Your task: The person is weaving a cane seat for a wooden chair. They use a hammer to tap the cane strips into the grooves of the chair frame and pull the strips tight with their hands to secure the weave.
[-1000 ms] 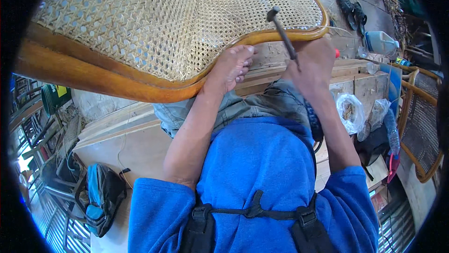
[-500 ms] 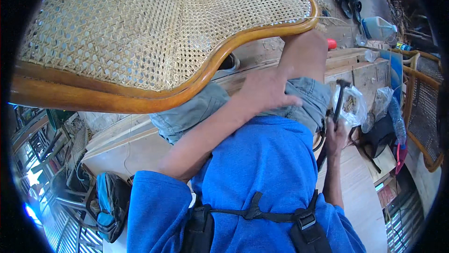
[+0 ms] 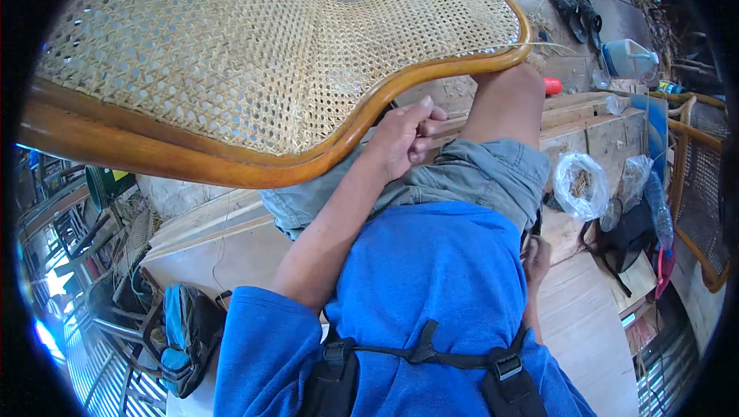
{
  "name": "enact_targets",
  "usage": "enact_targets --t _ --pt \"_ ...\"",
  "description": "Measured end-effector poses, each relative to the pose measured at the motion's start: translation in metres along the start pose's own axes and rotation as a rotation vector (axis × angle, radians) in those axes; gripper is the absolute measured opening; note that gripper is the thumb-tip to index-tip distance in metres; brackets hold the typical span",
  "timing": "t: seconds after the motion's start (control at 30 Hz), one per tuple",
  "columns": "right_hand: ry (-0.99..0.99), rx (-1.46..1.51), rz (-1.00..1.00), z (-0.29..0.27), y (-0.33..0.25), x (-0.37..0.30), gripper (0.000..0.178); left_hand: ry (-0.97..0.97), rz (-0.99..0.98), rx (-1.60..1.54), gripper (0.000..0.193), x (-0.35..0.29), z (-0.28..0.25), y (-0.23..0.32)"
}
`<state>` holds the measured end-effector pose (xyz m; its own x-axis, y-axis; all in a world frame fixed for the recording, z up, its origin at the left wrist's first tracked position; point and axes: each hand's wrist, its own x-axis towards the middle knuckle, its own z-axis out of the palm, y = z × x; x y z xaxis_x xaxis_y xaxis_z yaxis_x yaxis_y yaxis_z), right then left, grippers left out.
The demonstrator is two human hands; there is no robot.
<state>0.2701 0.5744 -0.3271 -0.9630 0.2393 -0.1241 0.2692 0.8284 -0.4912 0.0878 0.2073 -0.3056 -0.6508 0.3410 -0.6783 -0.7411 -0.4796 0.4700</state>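
Observation:
A chair (image 3: pixel 339 151) with a woven cane seat and back in a glossy curved rattan frame lies across my lap, tilted on its side. Beside its lower edge, above my thighs, my left hand (image 3: pixel 404 140) is closed with the fingers curled in; whatever it may hold is hidden. My right hand (image 3: pixel 536 257) is down by my right hip, fingers curled, against a dark strip next to my shorts. The hammer-like tool it held earlier does not show clearly now. A thin pale cane strand (image 3: pixel 550 45) sticks out from the chair's far right edge.
On the wooden bench to my right are a clear plastic bag (image 3: pixel 579 186) with cane bits and a black bag (image 3: pixel 625 238). A white jug (image 3: pixel 630 59), black sandals (image 3: pixel 577 13) and a red object (image 3: pixel 552 87) stand farther off. A backpack (image 3: pixel 185 340) rests at left.
My left hand has moved left toward the chair frame and its fingers have curled. My right hand has drawn back to my hip, and the hammer-like tool has gone from sight.

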Motion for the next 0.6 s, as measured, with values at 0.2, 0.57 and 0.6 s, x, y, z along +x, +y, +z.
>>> enact_targets --t 0.2,0.57,0.6 --pt "0.120 0.173 -0.219 -0.035 -0.141 0.094 0.010 -0.274 0.017 -0.572 0.074 0.011 0.009 0.006" --pt "-0.184 0.118 -0.807 0.026 -0.253 0.144 0.019 -0.438 0.030 -0.753 0.096 0.006 0.006 0.003" --pt "-0.180 0.102 -0.856 0.032 -0.258 0.144 0.020 -0.461 0.032 -0.750 0.097 0.006 0.004 0.002"
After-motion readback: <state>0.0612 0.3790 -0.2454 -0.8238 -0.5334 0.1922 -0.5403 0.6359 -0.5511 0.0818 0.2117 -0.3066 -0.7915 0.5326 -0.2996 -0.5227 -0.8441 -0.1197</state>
